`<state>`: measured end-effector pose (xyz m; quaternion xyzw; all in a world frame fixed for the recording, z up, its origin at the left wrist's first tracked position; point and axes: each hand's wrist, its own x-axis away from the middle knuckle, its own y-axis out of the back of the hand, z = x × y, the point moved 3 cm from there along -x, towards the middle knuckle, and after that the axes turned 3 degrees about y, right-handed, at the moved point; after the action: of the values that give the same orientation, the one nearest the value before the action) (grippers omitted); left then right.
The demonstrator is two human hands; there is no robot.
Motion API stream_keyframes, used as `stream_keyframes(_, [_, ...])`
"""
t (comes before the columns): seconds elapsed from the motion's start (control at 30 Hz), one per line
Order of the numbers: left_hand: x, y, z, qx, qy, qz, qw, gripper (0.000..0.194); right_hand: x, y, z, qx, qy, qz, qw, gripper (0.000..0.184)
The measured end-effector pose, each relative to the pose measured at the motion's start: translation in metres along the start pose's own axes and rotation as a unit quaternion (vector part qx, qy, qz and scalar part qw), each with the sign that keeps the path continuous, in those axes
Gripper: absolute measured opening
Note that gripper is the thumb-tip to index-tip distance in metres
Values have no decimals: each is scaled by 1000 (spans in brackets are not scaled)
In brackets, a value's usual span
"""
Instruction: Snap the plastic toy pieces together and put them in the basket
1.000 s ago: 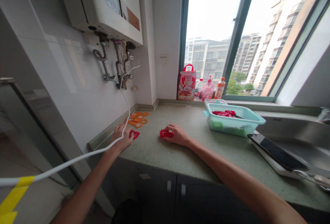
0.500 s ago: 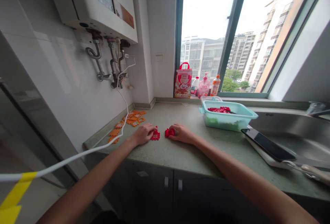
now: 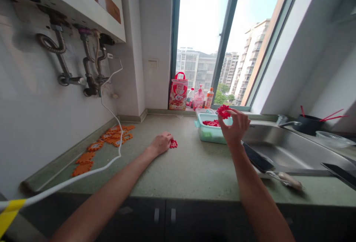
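My right hand [image 3: 236, 125] is raised over the right side of a pale turquoise plastic tub [image 3: 207, 137], pinching a red notched puzzle piece [image 3: 224, 111] between thumb and fingers. More red pieces [image 3: 211, 123] lie inside the tub, with something green showing through its wall. On the counter, my left hand [image 3: 161, 143] rests with curled fingers on another red notched piece [image 3: 174, 144], which lies flat; its left part is covered by the fingers. Orange notched pieces [image 3: 111, 136] are spread along the wall to the left.
A white cable [image 3: 119, 146] crosses the counter's left side. Right of the tub are a phone [image 3: 257, 158] and a steel sink [image 3: 280, 147]. A red bag [image 3: 178, 95] and several bottles [image 3: 198, 98] stand at the window. A dark pot [image 3: 308, 124] sits beyond the sink.
My right hand has lifted its red piece from the counter and carried it right and up to the tub. My left hand stays at its piece. The view has turned right.
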<state>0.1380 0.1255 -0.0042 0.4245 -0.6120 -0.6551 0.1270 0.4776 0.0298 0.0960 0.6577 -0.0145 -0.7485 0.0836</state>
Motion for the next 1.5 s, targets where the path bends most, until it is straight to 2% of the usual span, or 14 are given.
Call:
stream_keyframes(0.13, [1,-2,-2,34,-20,8,999,30,9,-1,-51,81,-83,58,992,43])
stream_keyframes(0.23, [5,-1,5,64,-5,2,998,32,12,-10,-54,83,-87,118,986,43])
stream_keyframes(0.3, [6,-1,7,75,-8,2,997,31,12,-15,-34,49,-55,117,990,38])
stream_keyframes(0.4, [6,-2,6,89,-15,4,996,29,21,-28,20,-88,40,148,984,26])
stream_keyframes(0.5, [6,-3,7,105,-13,-6,994,32,48,-47,81,-257,150,291,909,21])
stream_keyframes(0.57, [6,-3,8,120,-10,-18,993,38,71,-60,108,-315,177,372,855,24])
stream_keyframes(0.7, [7,-5,11,144,-9,-34,989,46,104,-77,127,-352,171,474,789,18])
stream_keyframes(0.83, [7,-5,15,108,29,-53,992,39,110,-79,122,-364,146,505,769,12])
stream_keyframes(0.93, [7,-3,18,83,89,-61,991,33,103,-74,115,-354,134,494,783,15])
stream_keyframes(1.0, [6,-3,17,102,90,-39,990,34,96,-71,110,-347,119,463,807,19])
stream_keyframes(1.1, [4,-3,12,129,56,-8,990,36,84,-69,105,-337,88,373,860,21])
stream_keyframes(1.27, [11,20,9,110,47,-37,992,34,65,-61,103,-297,100,218,924,20])
stream_keyframes(1.37, [38,47,13,83,49,-65,993,29,46,-48,83,-203,119,134,963,24])
stream_keyframes(1.5, [110,83,44,8,98,-112,989,28,23,-32,25,-62,66,68,994,38])
